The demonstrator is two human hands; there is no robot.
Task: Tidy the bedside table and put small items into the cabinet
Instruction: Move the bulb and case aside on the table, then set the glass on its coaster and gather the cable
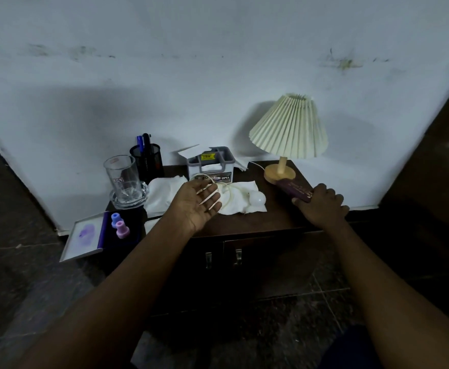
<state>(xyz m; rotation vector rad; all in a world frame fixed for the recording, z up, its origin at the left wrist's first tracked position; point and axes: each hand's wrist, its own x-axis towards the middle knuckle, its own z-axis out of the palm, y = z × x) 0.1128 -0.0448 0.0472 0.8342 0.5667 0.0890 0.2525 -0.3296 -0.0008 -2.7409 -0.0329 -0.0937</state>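
Clearing the bedside table (271, 219)
Right hand (321, 203) is gripping the purple case (294, 190) beside the lamp base (279, 174); left hand (199, 201) is hovering spread over the cable (227, 194). Lifting straight up should spare the lamp.

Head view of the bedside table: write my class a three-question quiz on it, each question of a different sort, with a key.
1. True or false: the cabinet doors stand open.
2. What does the right hand hold? A) a glass mug B) a purple case C) a pen
3. Fill in: the white bulb lies on a white ___.
Key: 1 false; 2 B; 3 cloth.
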